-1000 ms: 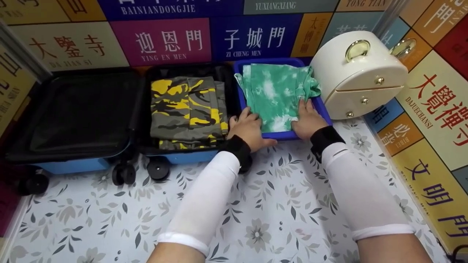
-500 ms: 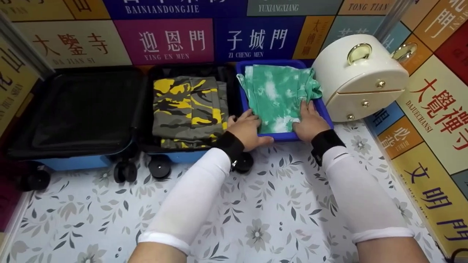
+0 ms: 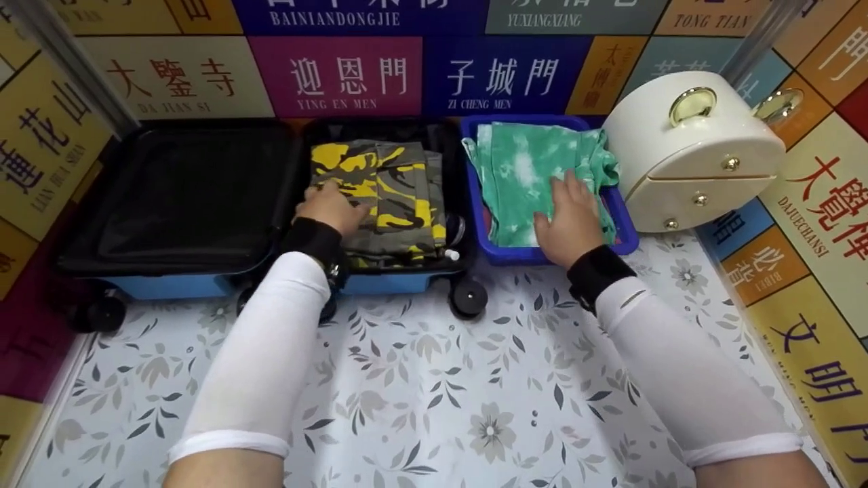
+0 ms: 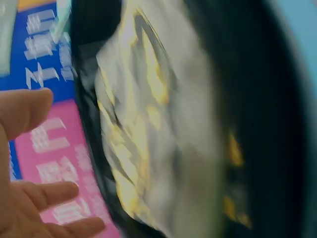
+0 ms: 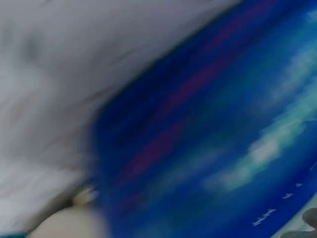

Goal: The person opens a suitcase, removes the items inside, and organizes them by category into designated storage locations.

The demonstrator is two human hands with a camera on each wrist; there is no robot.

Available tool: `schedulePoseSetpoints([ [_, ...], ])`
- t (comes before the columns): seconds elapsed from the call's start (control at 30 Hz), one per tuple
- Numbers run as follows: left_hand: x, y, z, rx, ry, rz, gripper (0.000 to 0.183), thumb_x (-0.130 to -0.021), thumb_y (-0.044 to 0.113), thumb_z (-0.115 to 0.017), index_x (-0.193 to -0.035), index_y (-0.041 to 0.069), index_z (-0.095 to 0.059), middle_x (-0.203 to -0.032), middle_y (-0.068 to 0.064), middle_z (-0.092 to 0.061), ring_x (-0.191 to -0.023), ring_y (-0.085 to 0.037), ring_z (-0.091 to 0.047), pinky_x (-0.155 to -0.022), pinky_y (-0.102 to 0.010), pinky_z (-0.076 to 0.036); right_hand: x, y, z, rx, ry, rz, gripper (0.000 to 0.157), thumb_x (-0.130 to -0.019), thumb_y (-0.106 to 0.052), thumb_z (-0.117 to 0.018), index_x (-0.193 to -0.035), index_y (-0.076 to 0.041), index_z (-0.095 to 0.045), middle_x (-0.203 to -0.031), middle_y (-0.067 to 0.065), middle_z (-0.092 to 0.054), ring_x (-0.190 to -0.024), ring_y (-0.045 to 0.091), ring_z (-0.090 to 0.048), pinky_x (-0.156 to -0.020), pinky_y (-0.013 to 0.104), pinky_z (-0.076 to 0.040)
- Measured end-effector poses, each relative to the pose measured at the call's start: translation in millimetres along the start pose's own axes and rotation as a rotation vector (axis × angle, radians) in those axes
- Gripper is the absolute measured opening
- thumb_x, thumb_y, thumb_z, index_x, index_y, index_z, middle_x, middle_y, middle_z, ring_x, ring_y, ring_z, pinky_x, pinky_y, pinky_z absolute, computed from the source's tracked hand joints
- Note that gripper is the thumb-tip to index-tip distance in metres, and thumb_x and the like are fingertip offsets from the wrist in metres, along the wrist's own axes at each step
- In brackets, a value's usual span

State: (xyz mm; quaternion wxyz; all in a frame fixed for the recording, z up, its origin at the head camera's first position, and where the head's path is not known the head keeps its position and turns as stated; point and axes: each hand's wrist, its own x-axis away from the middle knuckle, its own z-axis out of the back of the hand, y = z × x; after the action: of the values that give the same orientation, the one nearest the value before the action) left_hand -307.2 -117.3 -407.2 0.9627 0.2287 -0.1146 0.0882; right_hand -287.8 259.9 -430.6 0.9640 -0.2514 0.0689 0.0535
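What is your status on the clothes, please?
Left hand over camouflage garment; right hand over green cloth in blue basket; nothing visibly in the way.

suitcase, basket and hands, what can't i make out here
Head: what lies under the camouflage garment, which covers it
Head: the small white item beside it, too small to identify
Left wrist: part of the left hand, cut off by left edge
Right wrist: reddish contents of the blue basket, blurred
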Motion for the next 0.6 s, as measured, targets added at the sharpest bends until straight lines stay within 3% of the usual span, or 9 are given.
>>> schedulePoseSetpoints([
  [0.1,-2.8,-19.7,1.1,0.001,-0.053,0.007,0.089,-0.105,0.054,-0.055,-0.165,-0.003,-0.022,-0.168,-0.03,-0.028,-0.151,-0.05,-0.034,-0.122,-0.059,-0.036,3,-45,-13.6,-0.204,-0.031,0.068,0.062,-0.105,-0.019,-0.059,-0.16,0.001,-0.039,-0.169,0.024,-0.032,-0.157,0.042,-0.032,-0.131,0.053,-0.023],
  [0.2,-4.3,-32.7,-3.7,0.0,-0.099,-0.008,0.089,-0.107,0.051,-0.053,-0.164,-0.008,-0.02,-0.17,-0.028,-0.026,-0.152,-0.047,-0.036,-0.123,-0.055,-0.036,4,-84,-31.4,-0.403,-0.154,0.034,0.062,-0.107,-0.02,-0.058,-0.162,-0.003,-0.036,-0.167,0.019,-0.039,-0.154,0.036,-0.04,-0.128,0.046,-0.032],
  [0.33,-4.6,-42.4,-11.7,-0.002,-0.139,-0.007,0.084,-0.108,0.05,-0.05,-0.16,-0.011,-0.029,-0.173,-0.027,-0.017,-0.148,-0.045,-0.044,-0.124,-0.051,-0.037,-3,-118,-55.2,-0.589,-0.345,-0.178,0.067,-0.108,-0.025,-0.055,-0.166,-0.004,-0.027,-0.169,0.018,-0.037,-0.155,0.032,-0.039,-0.126,0.04,-0.035],
  [0.4,-4.9,-44.7,-15.4,-0.01,-0.152,-0.007,0.082,-0.109,0.05,-0.049,-0.16,-0.012,-0.03,-0.174,-0.026,-0.013,-0.147,-0.044,-0.045,-0.123,-0.05,-0.038,-9,-126,-64.7,-0.654,-0.402,-0.302,0.071,-0.108,-0.029,-0.055,-0.167,-0.005,-0.023,-0.17,0.017,-0.034,-0.149,0.028,-0.045,-0.117,0.036,-0.042],
  [0.43,-4.9,-45.5,-17.2,-0.005,-0.154,-0.003,0.083,-0.109,0.049,-0.05,-0.16,-0.012,-0.028,-0.175,-0.026,-0.013,-0.147,-0.044,-0.045,-0.123,-0.05,-0.038,-12,-129,-68.6,-0.681,-0.419,-0.355,0.073,-0.107,-0.029,-0.056,-0.167,-0.005,-0.023,-0.171,0.016,-0.034,-0.143,0.025,-0.048,-0.111,0.034,-0.045],
  [0.5,-5.5,-46.5,-20.3,0.008,-0.142,0.001,0.086,-0.109,0.048,-0.052,-0.163,-0.01,-0.02,-0.174,-0.026,-0.013,-0.148,-0.045,-0.044,-0.123,-0.05,-0.038,-18,-132,-74.0,-0.722,-0.442,-0.432,0.076,-0.106,-0.031,-0.057,-0.168,-0.006,-0.021,-0.17,0.014,-0.035,-0.113,0.02,-0.059,-0.092,0.033,-0.05],
  [0.6,-6.3,-48.2,-24.1,0.036,-0.115,0.009,0.09,-0.108,0.046,-0.055,-0.165,-0.01,-0.011,-0.172,-0.028,-0.021,-0.146,-0.045,-0.046,-0.121,-0.05,-0.04,-25,-134,-79.0,-0.771,-0.47,-0.493,0.079,-0.105,-0.03,-0.06,-0.168,-0.005,-0.019,-0.155,0.011,-0.048,-0.07,0.012,-0.047,-0.071,0.032,-0.044],
])
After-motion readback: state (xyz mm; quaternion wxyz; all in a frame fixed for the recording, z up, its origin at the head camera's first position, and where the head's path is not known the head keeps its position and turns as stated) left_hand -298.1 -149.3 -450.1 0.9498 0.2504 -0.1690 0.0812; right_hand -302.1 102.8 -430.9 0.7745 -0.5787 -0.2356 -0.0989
